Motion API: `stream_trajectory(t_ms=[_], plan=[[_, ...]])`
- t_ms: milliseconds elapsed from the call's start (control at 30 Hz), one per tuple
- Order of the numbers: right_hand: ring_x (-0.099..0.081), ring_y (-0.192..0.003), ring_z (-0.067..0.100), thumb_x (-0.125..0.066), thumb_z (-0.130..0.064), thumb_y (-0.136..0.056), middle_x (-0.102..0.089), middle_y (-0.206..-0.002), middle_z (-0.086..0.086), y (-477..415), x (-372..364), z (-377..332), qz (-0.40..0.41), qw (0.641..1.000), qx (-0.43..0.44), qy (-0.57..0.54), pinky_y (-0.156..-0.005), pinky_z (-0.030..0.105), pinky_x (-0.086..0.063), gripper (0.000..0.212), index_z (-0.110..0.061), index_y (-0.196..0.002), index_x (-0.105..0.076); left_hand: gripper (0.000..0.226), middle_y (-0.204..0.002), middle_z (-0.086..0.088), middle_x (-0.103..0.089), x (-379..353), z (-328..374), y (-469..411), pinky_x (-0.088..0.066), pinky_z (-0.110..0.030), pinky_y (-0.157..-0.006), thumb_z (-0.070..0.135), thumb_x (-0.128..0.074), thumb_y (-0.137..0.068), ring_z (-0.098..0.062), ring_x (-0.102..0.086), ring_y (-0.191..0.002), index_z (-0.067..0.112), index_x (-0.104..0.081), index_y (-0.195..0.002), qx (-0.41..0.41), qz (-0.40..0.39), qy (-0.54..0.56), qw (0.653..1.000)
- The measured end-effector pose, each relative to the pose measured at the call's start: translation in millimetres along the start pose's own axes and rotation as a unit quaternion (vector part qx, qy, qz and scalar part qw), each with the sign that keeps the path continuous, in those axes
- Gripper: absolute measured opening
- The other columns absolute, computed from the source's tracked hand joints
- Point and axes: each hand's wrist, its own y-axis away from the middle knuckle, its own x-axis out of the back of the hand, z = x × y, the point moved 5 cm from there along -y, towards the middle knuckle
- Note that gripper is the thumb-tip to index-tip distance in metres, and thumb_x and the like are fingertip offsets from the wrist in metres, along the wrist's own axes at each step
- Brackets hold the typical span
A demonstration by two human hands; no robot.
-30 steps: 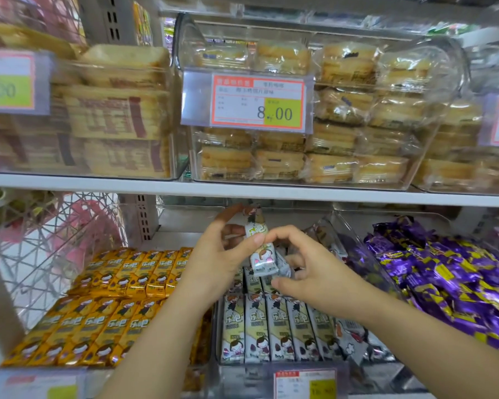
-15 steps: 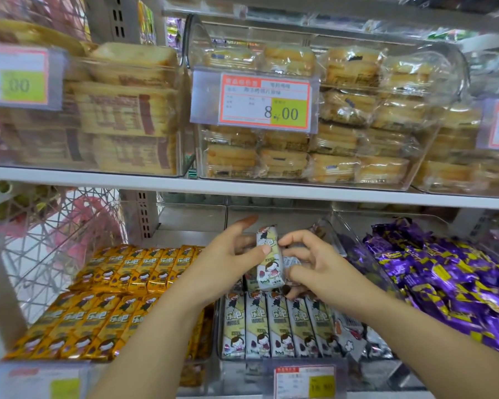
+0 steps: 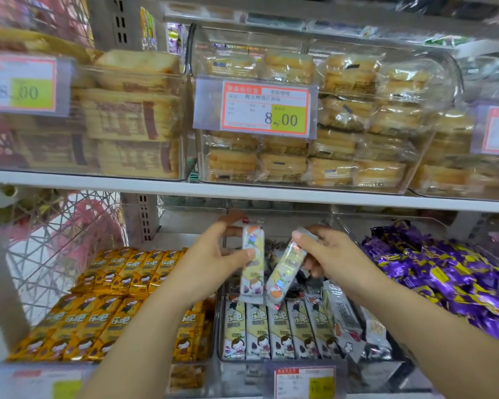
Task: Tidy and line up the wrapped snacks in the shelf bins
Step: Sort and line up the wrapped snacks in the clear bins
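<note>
1. Shop shelving fills the view; a white shelf (image 3: 271, 194) is seen across the middle, with clear bins above and below it.
2. The left hand (image 3: 211, 263) is clamped on a white bar (image 3: 252, 263), thumb on the front and fingers behind. This bar is held upright above the middle bin (image 3: 220, 326).
3. The right hand (image 3: 337, 254) is closed round a second bar (image 3: 285, 269), which is tilted so that its lower end leans towards the first. Whether the two bars touch cannot be told.
4. Just below both, a front row (image 3: 274, 329) of like bars is laid side by side in the middle bin. At the row's right end some bars lie askew.
5. Orange bars (image 3: 98, 306) are lined up in rows in the bin to the left. Purple snacks (image 3: 444, 277) are heaped loosely in the bin to the right.
6. On the shelf above, wrapped cakes (image 3: 343, 125) are stacked in a clear bin, and a price tag (image 3: 265, 108) marked 8.00 is fixed to its front.
</note>
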Motion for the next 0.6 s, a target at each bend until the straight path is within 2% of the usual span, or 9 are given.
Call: stream_trajectory(t_ms=[100, 133, 200, 300, 367, 433, 533, 600], plan=[[-0.055, -0.052, 0.007, -0.057, -0.027, -0.092, -0.06, -0.065, -0.008, 1, -7, -11, -0.031, 0.999, 0.017, 0.012, -0.05, 0.017, -0.046, 0.006, -0.029, -0.097, -0.058, 0.056, -0.113, 0.015, -0.058, -9, -1, 2, -0.051, -0.013, -0.068, 0.016, -0.065, -0.089, -0.011, -0.067, -0.083, 0.036, -0.04, -0.135, 0.001, -0.017, -0.022, 1.0], [-0.057, -0.054, 0.009, -0.057, -0.026, -0.092, -0.062, -0.068, -0.007, 1, -6, -13, -0.024, 0.999, 0.019, 0.01, -0.052, 0.016, -0.049, 0.005, -0.029, -0.096, -0.057, 0.056, -0.112, 0.014, -0.058, -9, -1, 1, -0.052, -0.014, -0.068, 0.017, -0.065, -0.089, -0.013, -0.067, -0.083, 0.038, -0.04, -0.134, 0.002, -0.008, -0.029, 1.0], [-0.065, -0.06, 0.015, -0.059, -0.02, -0.09, -0.065, -0.082, 0.005, 3, -2, -11, 0.005, 0.999, 0.003, -0.046, -0.057, 0.019, -0.054, 0.008, -0.015, -0.096, -0.06, 0.055, -0.11, 0.016, -0.059, -1, 1, 0, -0.051, -0.016, -0.069, 0.018, -0.063, -0.09, -0.008, -0.067, -0.079, 0.044, -0.039, -0.132, 0.003, 0.026, -0.033, 0.999], [-0.071, -0.076, 0.025, -0.063, -0.006, -0.086, -0.06, -0.097, 0.016, 10, 2, 2, 0.042, 0.981, -0.051, -0.181, -0.068, 0.027, -0.059, 0.013, -0.004, -0.089, -0.051, 0.044, -0.103, 0.024, -0.053, 13, 4, -1, -0.043, -0.003, -0.056, 0.019, -0.061, -0.092, 0.01, -0.061, -0.067, 0.041, -0.044, -0.126, 0.002, 0.086, -0.049, 0.995], [-0.071, -0.085, 0.027, -0.062, -0.002, -0.086, -0.06, -0.104, 0.02, 16, -5, 8, 0.034, 0.959, -0.089, -0.267, -0.075, 0.032, -0.059, 0.013, -0.005, -0.086, -0.049, 0.038, -0.1, 0.012, -0.055, 16, 3, -1, -0.038, 0.0, -0.053, 0.024, -0.061, -0.091, 0.004, -0.054, -0.063, 0.037, -0.047, -0.125, 0.008, 0.108, -0.054, 0.993], [-0.07, -0.091, 0.028, -0.061, -0.004, -0.087, -0.061, -0.11, 0.02, 20, -17, 8, 0.013, 0.943, -0.115, -0.311, -0.079, 0.037, -0.058, 0.01, -0.003, -0.094, -0.053, 0.038, -0.106, 0.01, -0.055, 14, 0, -2, -0.036, 0.001, -0.056, 0.03, -0.063, -0.09, -0.002, -0.05, -0.076, 0.036, -0.049, -0.124, 0.014, 0.119, -0.041, 0.992], [-0.064, -0.098, 0.025, -0.06, -0.01, -0.089, -0.059, -0.111, 0.012, 22, -33, 0, -0.017, 0.96, -0.108, -0.256, -0.081, 0.042, -0.057, 0.014, -0.015, -0.101, -0.054, 0.036, -0.109, 0.018, -0.055, 9, -2, -5, -0.036, -0.003, -0.064, 0.028, -0.067, -0.087, -0.003, -0.052, -0.097, 0.035, -0.049, -0.118, 0.014, 0.127, -0.001, 0.992], [-0.064, -0.099, 0.021, -0.059, -0.011, -0.091, -0.058, -0.111, 0.009, 21, -38, -6, -0.032, 0.984, -0.069, -0.159, -0.081, 0.04, -0.058, 0.024, -0.028, -0.106, -0.051, 0.038, -0.104, 0.021, -0.055, 7, -5, -7, -0.04, -0.018, -0.076, 0.027, -0.07, -0.085, -0.008, -0.055, -0.105, 0.033, -0.051, -0.117, 0.014, 0.132, 0.003, 0.991]])
